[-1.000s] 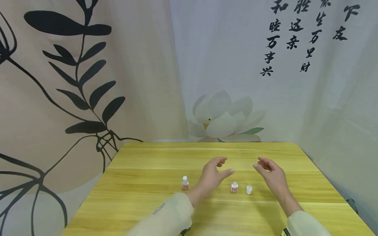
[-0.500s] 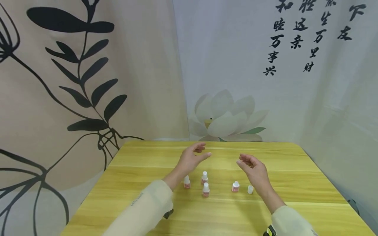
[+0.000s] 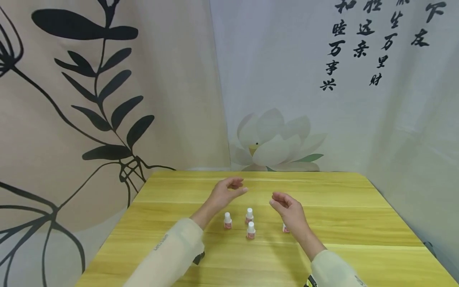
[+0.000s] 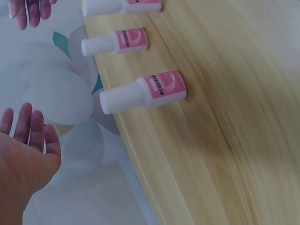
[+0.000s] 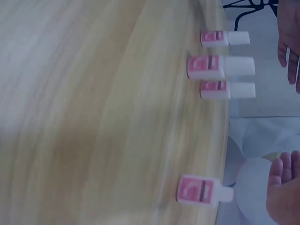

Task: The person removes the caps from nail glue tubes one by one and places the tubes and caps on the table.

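Several small white bottles with pink labels stand upright on the table. My left hand is raised behind a capped bottle, fingers loosely bent and holding nothing. To the right of that bottle are two more capped ones, a rear bottle and a front bottle. My right hand hovers in front of an uncapped bottle, partly covering it in the head view; its fingers are relaxed around nothing. The right wrist view shows that bottle's narrow bare neck. The loose white cap is hidden behind my right arm.
The wooden table reaches back to a hanging cloth printed with leaves, a lotus and dark characters. Pale sleeves cover both forearms.
Both hands have moved left, uncovering the capped bottles that my left arm hid. My right arm has swung in front of the uncapped bottle and the loose cap. The bottles stay put.
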`<state>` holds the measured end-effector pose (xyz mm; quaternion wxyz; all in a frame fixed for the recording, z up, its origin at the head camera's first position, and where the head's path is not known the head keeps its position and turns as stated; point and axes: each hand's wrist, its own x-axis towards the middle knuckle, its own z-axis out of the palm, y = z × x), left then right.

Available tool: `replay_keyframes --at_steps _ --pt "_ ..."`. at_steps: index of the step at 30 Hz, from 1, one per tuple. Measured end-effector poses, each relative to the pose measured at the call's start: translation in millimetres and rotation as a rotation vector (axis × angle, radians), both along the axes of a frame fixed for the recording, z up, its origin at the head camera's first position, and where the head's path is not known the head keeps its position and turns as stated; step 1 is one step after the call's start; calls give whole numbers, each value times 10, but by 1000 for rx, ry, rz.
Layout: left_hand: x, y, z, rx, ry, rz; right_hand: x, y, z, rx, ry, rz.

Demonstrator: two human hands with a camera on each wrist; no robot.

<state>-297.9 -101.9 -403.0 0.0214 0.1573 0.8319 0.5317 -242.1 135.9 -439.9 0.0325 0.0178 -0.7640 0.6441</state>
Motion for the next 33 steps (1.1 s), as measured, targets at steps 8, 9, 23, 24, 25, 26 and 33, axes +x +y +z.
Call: replay_keyframes --at_steps 8,9,23,24,25,26,33 --pt "-23 -14 -118 6 -41 -15 -21 -157 -190 6 -35 31" --pt "-29 -16 -143 9 -44 -19 -21 -171 -212 5 -40 34" --pt "-35 0 -328 -27 -93 -86 -16 -325 -445 4 -80 64" --pt "-37 -2 -347 -27 -94 -92 -19 -331 -462 -1 -85 62" --pt "-43 -5 -369 -29 -95 -96 -25 -336 -481 -3 -89 58" --pt "-46 -5 -386 -30 -97 -101 -35 -341 -502 -6 -92 54" --pt "-92 -5 -500 -32 -127 -112 -66 -396 -593 -12 -101 53"
